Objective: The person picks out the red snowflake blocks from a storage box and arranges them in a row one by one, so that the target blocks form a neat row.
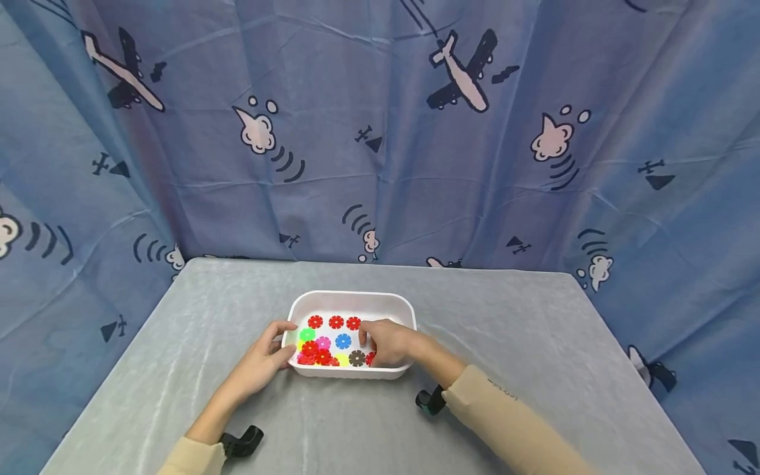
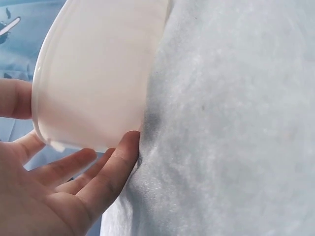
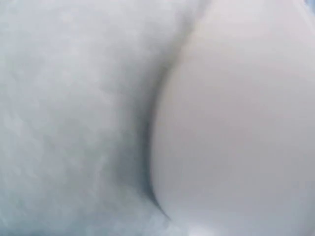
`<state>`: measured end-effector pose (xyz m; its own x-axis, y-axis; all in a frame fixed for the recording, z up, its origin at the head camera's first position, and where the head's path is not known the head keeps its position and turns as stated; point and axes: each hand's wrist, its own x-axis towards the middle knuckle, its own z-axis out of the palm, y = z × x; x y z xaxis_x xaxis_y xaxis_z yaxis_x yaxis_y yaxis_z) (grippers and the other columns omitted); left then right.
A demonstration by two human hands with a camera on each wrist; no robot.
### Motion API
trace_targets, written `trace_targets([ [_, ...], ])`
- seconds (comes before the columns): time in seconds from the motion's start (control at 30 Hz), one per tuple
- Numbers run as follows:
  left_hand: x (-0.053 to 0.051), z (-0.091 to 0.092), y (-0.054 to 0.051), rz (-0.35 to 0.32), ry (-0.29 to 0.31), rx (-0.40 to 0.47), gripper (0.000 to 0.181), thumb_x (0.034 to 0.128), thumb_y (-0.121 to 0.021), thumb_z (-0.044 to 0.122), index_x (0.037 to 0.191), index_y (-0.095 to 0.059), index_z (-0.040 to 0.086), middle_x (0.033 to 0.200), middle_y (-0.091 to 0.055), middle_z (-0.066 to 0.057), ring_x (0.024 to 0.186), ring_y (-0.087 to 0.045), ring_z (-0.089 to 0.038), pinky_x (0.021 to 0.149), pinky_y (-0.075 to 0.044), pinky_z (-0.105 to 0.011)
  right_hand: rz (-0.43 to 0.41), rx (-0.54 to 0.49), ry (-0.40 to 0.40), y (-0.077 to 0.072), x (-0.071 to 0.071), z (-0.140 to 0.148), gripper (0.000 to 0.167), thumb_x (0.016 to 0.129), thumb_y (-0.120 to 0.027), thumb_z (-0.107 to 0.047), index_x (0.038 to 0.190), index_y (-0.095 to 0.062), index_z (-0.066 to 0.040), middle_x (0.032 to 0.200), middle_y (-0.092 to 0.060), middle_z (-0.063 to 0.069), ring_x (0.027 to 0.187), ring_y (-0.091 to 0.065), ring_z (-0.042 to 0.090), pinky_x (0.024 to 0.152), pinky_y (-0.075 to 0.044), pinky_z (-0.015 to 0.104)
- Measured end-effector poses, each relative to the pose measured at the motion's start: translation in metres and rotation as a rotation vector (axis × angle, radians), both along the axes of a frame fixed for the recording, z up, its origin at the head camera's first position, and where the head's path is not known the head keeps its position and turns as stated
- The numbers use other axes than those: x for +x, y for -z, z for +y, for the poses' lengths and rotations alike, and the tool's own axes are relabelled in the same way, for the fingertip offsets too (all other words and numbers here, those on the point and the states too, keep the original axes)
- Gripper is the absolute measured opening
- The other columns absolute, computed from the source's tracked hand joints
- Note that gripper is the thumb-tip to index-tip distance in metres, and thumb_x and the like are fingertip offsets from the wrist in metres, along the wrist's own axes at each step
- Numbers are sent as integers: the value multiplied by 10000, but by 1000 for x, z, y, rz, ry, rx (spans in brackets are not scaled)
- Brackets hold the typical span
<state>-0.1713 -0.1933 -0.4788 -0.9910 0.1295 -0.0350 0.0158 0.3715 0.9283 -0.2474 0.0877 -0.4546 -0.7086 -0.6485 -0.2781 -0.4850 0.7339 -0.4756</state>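
Observation:
A white plastic tray (image 1: pixel 350 373) holds several flower-shaped interlocking discs. Three red discs (image 1: pixel 336 322) form a row near its back wall, with a blue disc (image 1: pixel 343 341) in the middle and a dark grey disc (image 1: pixel 357 358) in front. Red, pink, green and yellow discs (image 1: pixel 310 349) lie heaped at the left. My left hand (image 1: pixel 263 361) holds the tray's left end, digits at the rim and against the outer wall (image 2: pixel 98 78). Inside the right end is my right hand (image 1: pixel 388 342), fingers bent downward beside a red disc (image 1: pixel 371 358). Whether it pinches a disc is hidden.
Grey cloth covers the table (image 1: pixel 505 330) around the tray. Behind and beside it hangs a blue curtain (image 1: pixel 404 165) with printed airplanes. Each wrist carries a black camera mount (image 1: pixel 242 442). The right wrist view is blurred, showing the tray's outer wall (image 3: pixel 236 128) close up.

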Motion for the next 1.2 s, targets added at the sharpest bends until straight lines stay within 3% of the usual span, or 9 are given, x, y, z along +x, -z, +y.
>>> trace_targets([
  [0.3, 1, 0, 3, 24, -12, -7, 368, 1003, -604, 85, 1356, -502, 65, 1439, -490, -218, 1168, -611, -319, 773, -571, -299, 81, -35, 12, 7, 1, -3, 310, 749, -891, -109, 876, -612, -155, 745, -562, -51, 711, -518, 101, 689, -432, 265],
  [0.63, 0, 0, 2, 24, -14, -25, 362, 1009, -597, 81, 1358, -504, 75, 1454, -470, -253, 1122, -634, -315, 770, -571, -305, 17, -239, 54, 7, -1, -4, 198, 818, -822, -26, 829, -652, -125, 660, -536, -49, 625, -509, 84, 611, -416, 244],
  [0.83, 0, 0, 2, 18, -13, -22, 369, 1008, -596, 83, 1364, -498, 68, 1463, -460, -260, 1143, -628, -321, 767, -568, -298, -75, -369, 97, -1, 2, -1, 177, 834, -817, -32, 858, -652, -94, 647, -588, -20, 555, -623, 137, 553, -486, 245],
  [0.97, 1, 1, 1, 18, -22, -19, 368, 1007, -597, 82, 1362, -502, 70, 1466, -458, -262, 1177, -614, -353, 773, -573, -322, -118, -467, 103, -11, 4, 4, 173, 837, -802, 2, 874, -644, -57, 680, -613, 23, 576, -676, 227, 588, -576, 346],
  [1.1, 1, 2, 1, 16, -41, -16, 361, 998, -596, 68, 1351, -517, 71, 1457, -473, -257, 1184, -612, -354, 770, -573, -316, -151, -553, 126, -20, 7, 10, 172, 831, -789, 45, 874, -639, -25, 722, -619, 55, 582, -676, 228, 629, -601, 494],
  [1.2, 1, 3, 0, 15, -60, -9, 362, 991, -590, 47, 1347, -527, 63, 1446, -491, -247, 1167, -619, -333, 755, -569, -296, -160, -596, 138, -26, 9, 16, 166, 828, -782, 65, 876, -634, 8, 730, -610, 65, 584, -669, 214, 634, -601, 505],
])
